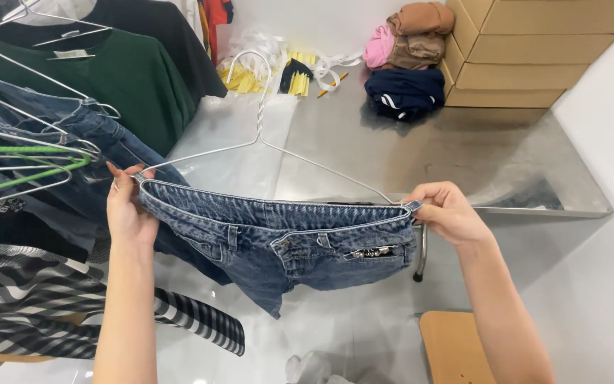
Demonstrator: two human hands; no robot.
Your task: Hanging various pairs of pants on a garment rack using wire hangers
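Above the grey steel table (463, 153), out in front of my chest, I have a pair of short blue denim jeans (278, 238) stretched by the waistband along the bottom of a thin silver wire hanger (259, 128). My left hand (128, 210) is closed around the left end of the band and the hanger's corner together; my right hand (447, 212) pinches the right end of the band, thumb on top, fingers curled beneath. Both grips are tight, with nothing slack between them.

I judge the denim to be fairly heavy for its size, thick and limp: the legs sag below the band. It is rough, not slippery, and in no way fragile. The stitched waistband is the firmest part and the best place to hold. The wire looks springy and light, likely to bend under a hard pull.

Hanging clothes (72, 107) crowd my left side.
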